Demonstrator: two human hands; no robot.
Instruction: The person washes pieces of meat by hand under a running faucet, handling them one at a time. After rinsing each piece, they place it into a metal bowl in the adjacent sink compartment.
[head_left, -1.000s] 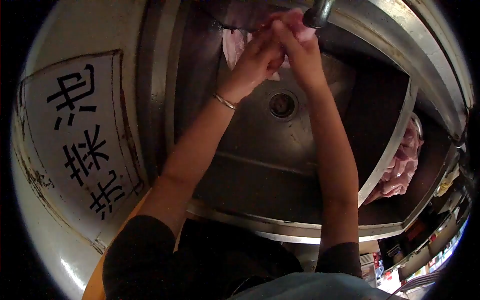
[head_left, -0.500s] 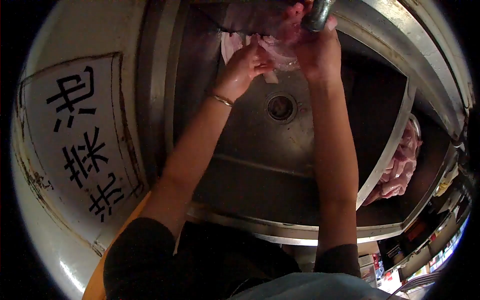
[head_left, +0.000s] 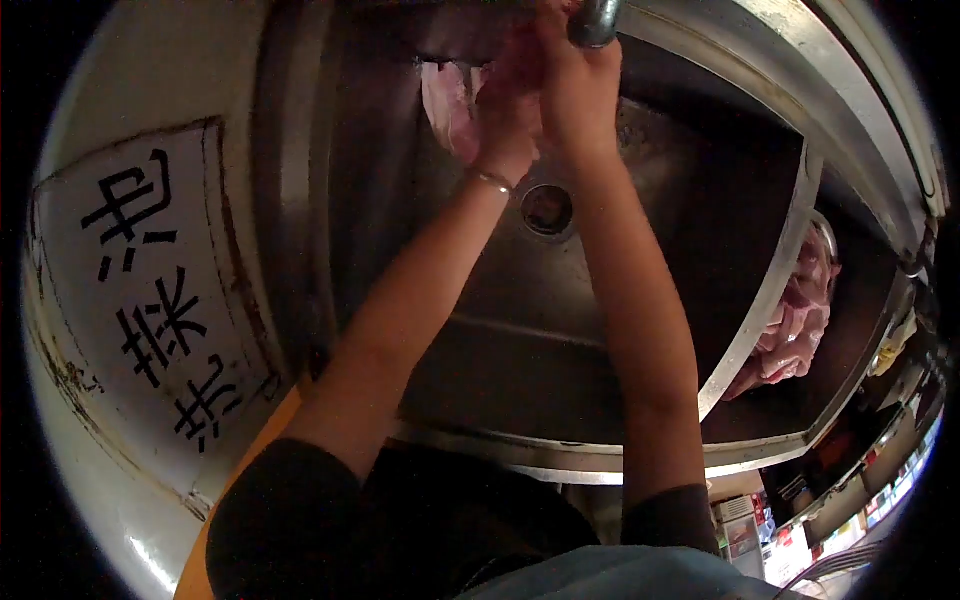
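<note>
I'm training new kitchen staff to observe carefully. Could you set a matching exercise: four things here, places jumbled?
1. silver metal bracelet
2. round metal drain
3. white sign with black characters
4. pile of pink raw meat

A. in the dark right-hand metal compartment
B. left of the grey metal sink
C. at the wrist of the left hand
D. in the sink's floor

Pairs: 1-C, 2-D, 3-B, 4-A

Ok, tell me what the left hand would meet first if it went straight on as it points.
Likely the sink's far wall, straight ahead of the left hand. Depth is unclear: if the blurred reddish patch there is meat, not a reflection, that comes first.
</note>
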